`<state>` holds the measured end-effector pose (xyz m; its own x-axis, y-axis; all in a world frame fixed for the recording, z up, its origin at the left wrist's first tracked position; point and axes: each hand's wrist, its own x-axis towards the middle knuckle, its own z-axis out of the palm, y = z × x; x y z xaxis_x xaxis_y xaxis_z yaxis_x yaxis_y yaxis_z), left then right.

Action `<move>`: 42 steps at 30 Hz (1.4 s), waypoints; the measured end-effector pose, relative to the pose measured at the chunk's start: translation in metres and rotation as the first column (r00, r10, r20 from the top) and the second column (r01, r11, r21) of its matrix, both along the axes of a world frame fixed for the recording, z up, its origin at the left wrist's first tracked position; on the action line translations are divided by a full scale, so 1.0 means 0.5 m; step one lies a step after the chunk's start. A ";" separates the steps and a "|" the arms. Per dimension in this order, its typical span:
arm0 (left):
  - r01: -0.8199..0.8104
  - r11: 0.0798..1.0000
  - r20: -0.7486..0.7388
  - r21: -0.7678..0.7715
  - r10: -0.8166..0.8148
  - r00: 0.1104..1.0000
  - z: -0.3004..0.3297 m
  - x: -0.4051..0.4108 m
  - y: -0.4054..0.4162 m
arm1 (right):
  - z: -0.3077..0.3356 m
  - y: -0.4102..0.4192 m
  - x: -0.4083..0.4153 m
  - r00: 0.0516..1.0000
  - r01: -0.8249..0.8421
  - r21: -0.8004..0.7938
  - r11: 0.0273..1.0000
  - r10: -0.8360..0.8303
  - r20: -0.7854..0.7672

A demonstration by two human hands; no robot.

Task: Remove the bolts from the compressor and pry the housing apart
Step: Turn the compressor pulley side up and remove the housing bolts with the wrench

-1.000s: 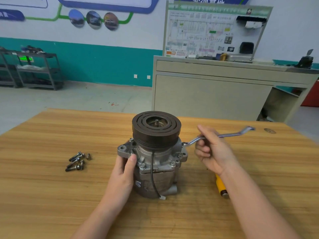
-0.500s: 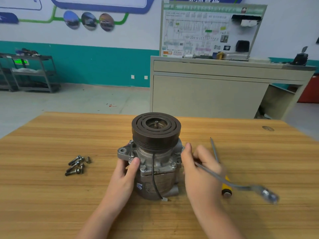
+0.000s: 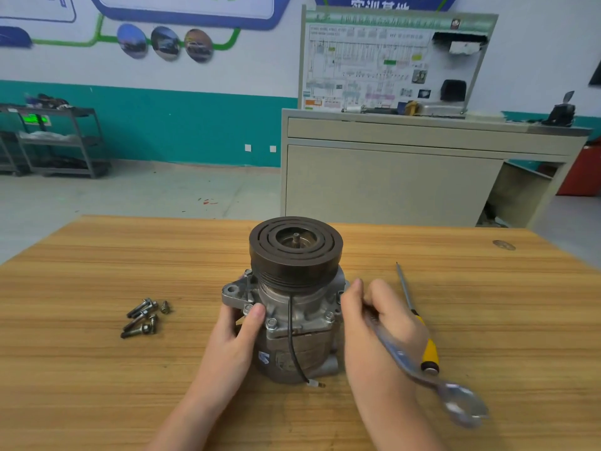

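Note:
The grey compressor (image 3: 292, 323) stands upright on the wooden table (image 3: 97, 369), its dark pulley (image 3: 296, 252) on top and a black wire hanging down its front. My left hand (image 3: 232, 336) grips the housing's left side, thumb by a flange bolt. My right hand (image 3: 374, 327) holds a silver wrench (image 3: 422, 372) against the compressor's right flange; the handle slants toward me and its free ring end is blurred. The wrench's working end is hidden behind my fingers. Several removed bolts (image 3: 143, 317) lie to the left.
A screwdriver (image 3: 419, 323) with a yellow handle lies on the table just right of my right hand. Beyond the table stands a beige cabinet (image 3: 390, 180) with a diagram board. A metal shelf rack (image 3: 55, 141) is at the far left wall.
My right hand swung the wrench handle from pointing far right round toward me and moved close against the compressor's right side. My left hand kept its grip on the housing.

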<state>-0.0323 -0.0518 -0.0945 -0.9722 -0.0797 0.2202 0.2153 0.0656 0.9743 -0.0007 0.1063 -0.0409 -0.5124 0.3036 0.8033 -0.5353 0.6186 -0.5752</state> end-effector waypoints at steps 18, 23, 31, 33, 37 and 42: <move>-0.001 0.998 -0.028 0.067 0.002 1.000 0.004 -0.002 0.001 | 0.028 0.160 -0.185 -0.009 -0.299 -0.944 0.136 0.989 0.145; -0.023 0.999 -0.040 0.042 0.025 0.999 -0.002 -0.005 0.001 | 0.028 0.158 -0.154 0.372 -0.394 -0.918 0.048 0.921 -0.111; -0.010 1.000 -0.048 0.015 0.011 0.999 -0.006 -0.009 0.004 | -0.020 0.076 -0.057 0.838 -0.307 -0.357 0.882 0.428 0.337; -0.008 1.000 -0.042 0.022 0.009 0.999 -0.004 -0.007 0.003 | -0.019 0.077 -0.061 0.830 -0.305 -0.335 0.891 0.421 0.366; -0.024 1.000 -0.042 0.014 0.024 0.999 -0.008 -0.008 0.001 | -0.006 0.105 -0.072 0.772 -0.381 -0.246 0.891 0.454 0.446; -0.017 0.999 -0.057 0.036 0.019 0.998 -0.003 -0.006 0.004 | -0.008 0.106 -0.071 0.756 -0.435 -0.235 0.869 0.494 0.429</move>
<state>-0.0354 -0.0498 -0.0962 -0.9565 -0.1055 0.2721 0.2698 0.0358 0.9622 -0.0359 0.1593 -0.0451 -0.9123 0.0039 0.4094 -0.3923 0.2782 -0.8768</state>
